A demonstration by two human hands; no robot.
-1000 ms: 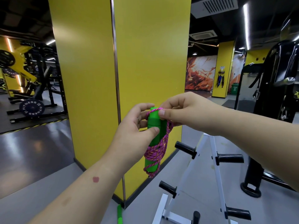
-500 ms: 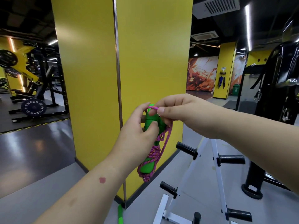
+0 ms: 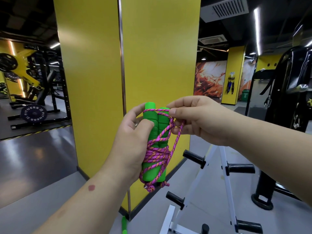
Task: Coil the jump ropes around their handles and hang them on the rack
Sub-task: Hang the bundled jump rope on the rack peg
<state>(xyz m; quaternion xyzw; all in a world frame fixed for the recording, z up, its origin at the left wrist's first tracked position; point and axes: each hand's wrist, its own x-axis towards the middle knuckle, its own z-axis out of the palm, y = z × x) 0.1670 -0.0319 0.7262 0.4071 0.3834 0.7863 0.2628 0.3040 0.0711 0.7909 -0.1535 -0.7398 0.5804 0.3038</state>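
- Head view: the left hand (image 3: 133,141) is wrapped around a pair of green foam handles (image 3: 156,132), thumb across their front, holding them upright and side by side in front of the yellow pillar (image 3: 152,56).
- Pink-orange braided rope (image 3: 157,155) is coiled around both handles, densest in a band just below mid-height, with looser diagonal turns crossing above it.
- One strand runs across the tops of the handles, near their upper ends.
- The right hand (image 3: 194,119) is pinched shut on that rope at the upper right of the handles, thumb and index finger pressed together on the strand.
- A loop of rope hangs from the right hand's fingers down to the coiled band.
- Knotted rope ends dangle just below the bottom of the handles.
- The bundle is in the air, up and left of the white rack (image 3: 226,174), not touching it.
- The rack's black-capped pegs (image 3: 194,158) stick out on both sides; all the pegs in view are bare.
- Another green handle (image 3: 124,225) lies on the floor at the pillar's base, partly cut off at the bottom edge.
- Background: weight plate (image 3: 34,114) on a black frame at left, black machine (image 3: 290,107) at right.
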